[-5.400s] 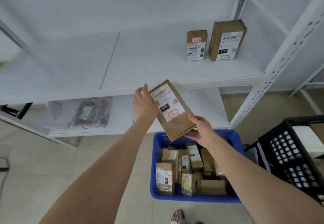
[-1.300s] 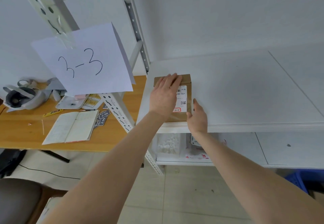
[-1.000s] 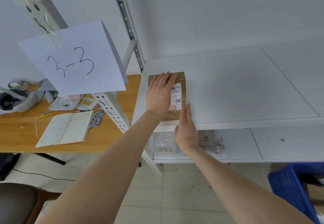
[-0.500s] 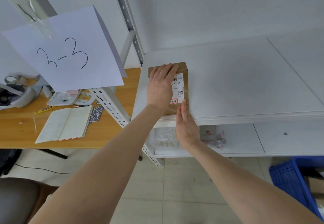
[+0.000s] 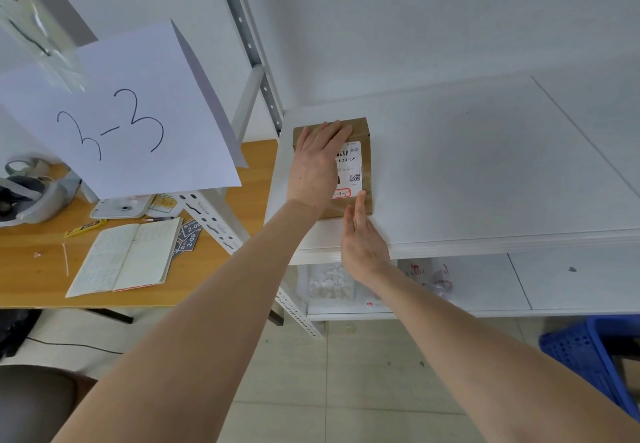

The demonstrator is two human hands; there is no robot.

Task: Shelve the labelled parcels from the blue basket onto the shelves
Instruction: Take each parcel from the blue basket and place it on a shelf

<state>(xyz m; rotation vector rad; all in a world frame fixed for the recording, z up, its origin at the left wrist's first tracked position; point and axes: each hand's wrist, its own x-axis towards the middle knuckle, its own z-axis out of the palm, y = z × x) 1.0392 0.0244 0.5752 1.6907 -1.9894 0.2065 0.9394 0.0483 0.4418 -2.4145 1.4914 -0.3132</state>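
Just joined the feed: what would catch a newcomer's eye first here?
The big paper sign marked 3-3, hanging at upper left. Then the brown parcel lying flat at the left end of the white shelf, with the left hand flat on top and the right hand touching its near edge.

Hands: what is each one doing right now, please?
Left hand: open, palm flat on the brown parcel.
Right hand: open, straight fingers touching the parcel's near end.
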